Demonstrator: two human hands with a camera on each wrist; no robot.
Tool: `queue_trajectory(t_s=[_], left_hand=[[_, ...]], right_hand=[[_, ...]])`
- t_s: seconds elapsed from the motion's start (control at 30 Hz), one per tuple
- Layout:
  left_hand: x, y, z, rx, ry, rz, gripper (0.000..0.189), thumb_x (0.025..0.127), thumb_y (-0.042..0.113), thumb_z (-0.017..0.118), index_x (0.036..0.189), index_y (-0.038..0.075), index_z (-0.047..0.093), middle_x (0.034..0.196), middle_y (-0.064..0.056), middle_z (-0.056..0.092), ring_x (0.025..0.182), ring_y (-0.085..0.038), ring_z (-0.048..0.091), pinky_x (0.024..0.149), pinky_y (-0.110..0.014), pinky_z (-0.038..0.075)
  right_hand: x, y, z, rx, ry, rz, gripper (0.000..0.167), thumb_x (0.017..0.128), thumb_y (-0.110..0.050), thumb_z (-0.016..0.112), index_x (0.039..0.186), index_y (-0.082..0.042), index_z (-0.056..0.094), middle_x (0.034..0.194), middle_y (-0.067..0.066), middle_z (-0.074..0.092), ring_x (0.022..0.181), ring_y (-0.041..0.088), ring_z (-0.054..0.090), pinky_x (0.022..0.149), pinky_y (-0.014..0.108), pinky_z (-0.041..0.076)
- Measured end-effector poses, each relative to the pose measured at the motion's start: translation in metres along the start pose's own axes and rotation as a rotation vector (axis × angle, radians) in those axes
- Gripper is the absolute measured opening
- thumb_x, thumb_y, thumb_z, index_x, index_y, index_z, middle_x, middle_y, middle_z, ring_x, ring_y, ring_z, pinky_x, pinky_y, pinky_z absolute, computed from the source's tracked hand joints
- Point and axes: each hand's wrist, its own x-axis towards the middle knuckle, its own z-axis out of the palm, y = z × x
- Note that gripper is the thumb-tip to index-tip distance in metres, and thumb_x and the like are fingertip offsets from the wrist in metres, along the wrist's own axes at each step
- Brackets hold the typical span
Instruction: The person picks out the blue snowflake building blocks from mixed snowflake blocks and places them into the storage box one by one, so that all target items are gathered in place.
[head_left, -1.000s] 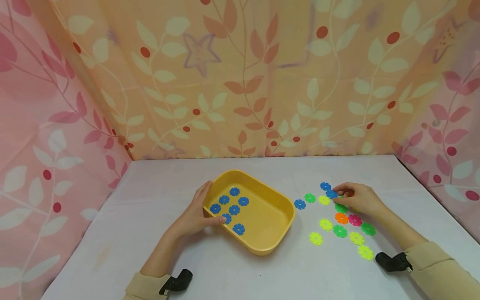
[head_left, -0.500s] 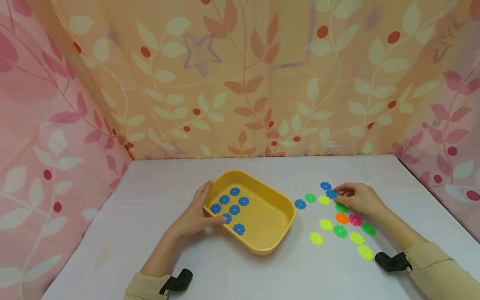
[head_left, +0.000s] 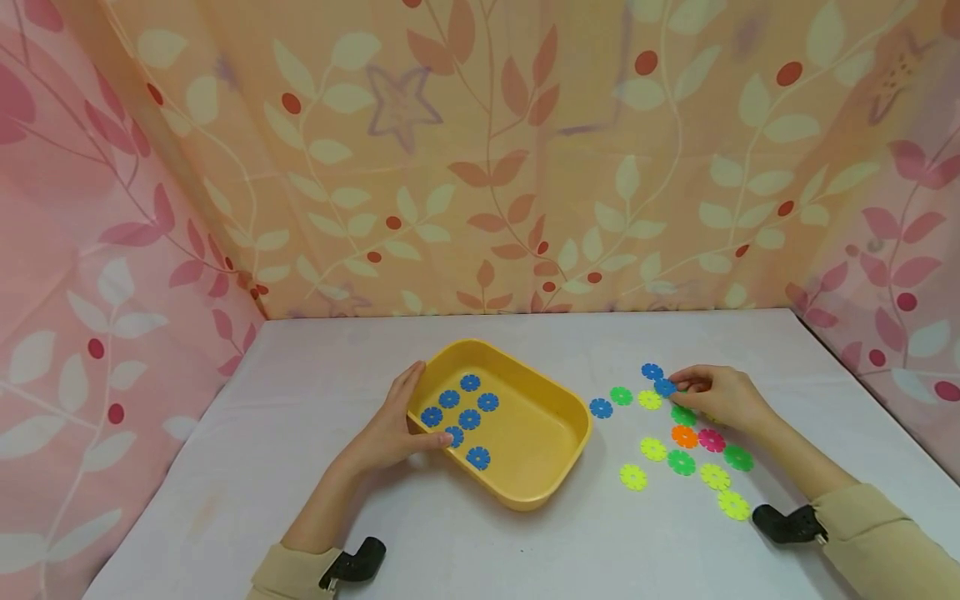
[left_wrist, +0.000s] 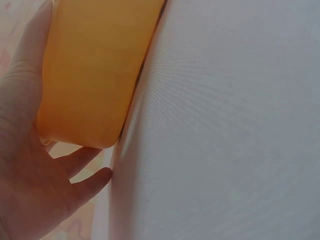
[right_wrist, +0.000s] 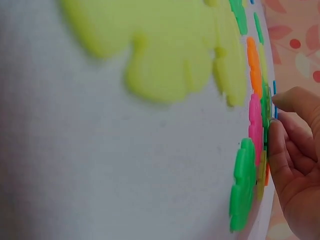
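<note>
My left hand grips the left end of a yellow plastic tray, thumb over the rim and fingers along the outside wall. In the left wrist view the orange-looking tray wall sits between thumb and fingers. Several blue snowflake discs lie flat inside the tray's left half, one partly under the thumb tip. At right, my right hand pinches the edge of a blue snowflake disc with thumb and index finger. The right wrist view shows this disc edge-on as a thin blue line by the fingertips.
Loose snowflake discs lie right of the tray: another blue disc, a green disc, an orange disc, a pink disc and several yellow discs. Some lie partly beneath the right hand. Patterned curtains enclose the white table.
</note>
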Motion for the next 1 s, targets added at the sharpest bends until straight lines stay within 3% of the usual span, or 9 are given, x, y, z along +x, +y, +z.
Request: queue_trajectory(t_s=[0.1,0.27,0.4,0.57,0.8,1.0], left_hand=[[-0.001,0.000,-0.001,-0.002,0.003,0.006,0.118,0.074,0.043,0.084,0.158,0.013,0.007,0.162,-0.006,0.004,0.147,-0.030,0.010,0.115,-0.054,0.015],[-0.002,0.001,-0.002,-0.003,0.006,0.013,0.117,0.074,0.043,0.084,0.158,0.014,0.007,0.162,-0.006,0.004,0.147,-0.031,0.009,0.114,-0.056,0.014],[-0.002,0.000,-0.002,-0.002,0.006,0.018,0.117,0.074,0.044,0.084,0.158,0.014,0.007,0.162,-0.006,0.004,0.147,-0.030,0.009,0.114,-0.055,0.014],[-0.002,-0.001,-0.002,-0.004,0.008,0.032,0.118,0.074,0.044,0.084,0.158,0.013,0.008,0.162,-0.007,0.005,0.147,-0.031,0.010,0.114,-0.056,0.015],[-0.002,-0.002,-0.001,-0.001,0.004,0.016,0.120,0.073,0.045,0.085,0.158,0.014,0.007,0.162,-0.005,0.004,0.147,-0.029,0.010,0.115,-0.054,0.016],[0.000,-0.002,-0.001,-0.001,0.003,0.025,0.119,0.073,0.046,0.084,0.158,0.011,0.007,0.162,-0.007,0.004,0.147,-0.031,0.011,0.114,-0.055,0.016]], right_hand=[[-0.002,-0.004,0.000,0.047,-0.006,0.015,0.047,0.087,-0.034,0.074,0.119,-0.001,0.066,0.094,0.007,0.066,0.082,0.024,0.056,0.058,0.024,0.051],[-0.005,-0.013,0.002,0.183,-0.028,0.029,0.055,0.089,-0.040,0.071,0.127,-0.002,0.062,0.112,0.016,0.067,0.094,0.026,0.063,0.072,0.019,0.053],[-0.006,-0.026,0.007,0.287,-0.060,0.013,0.057,0.089,-0.042,0.070,0.129,-0.002,0.061,0.122,0.017,0.064,0.100,0.022,0.065,0.079,0.020,0.053],[-0.008,-0.053,0.016,0.356,-0.096,-0.026,0.054,0.088,-0.038,0.073,0.128,-0.004,0.062,0.116,0.012,0.068,0.097,0.014,0.066,0.081,0.025,0.054],[-0.010,-0.102,0.031,0.494,-0.210,-0.081,0.047,0.086,-0.032,0.076,0.124,-0.006,0.065,0.109,0.010,0.070,0.104,0.030,0.065,0.087,0.031,0.053],[-0.006,-0.142,0.051,0.513,-0.297,-0.167,0.038,0.084,-0.023,0.077,0.116,-0.004,0.069,0.102,0.009,0.070,0.093,0.027,0.065,0.082,0.030,0.055]])
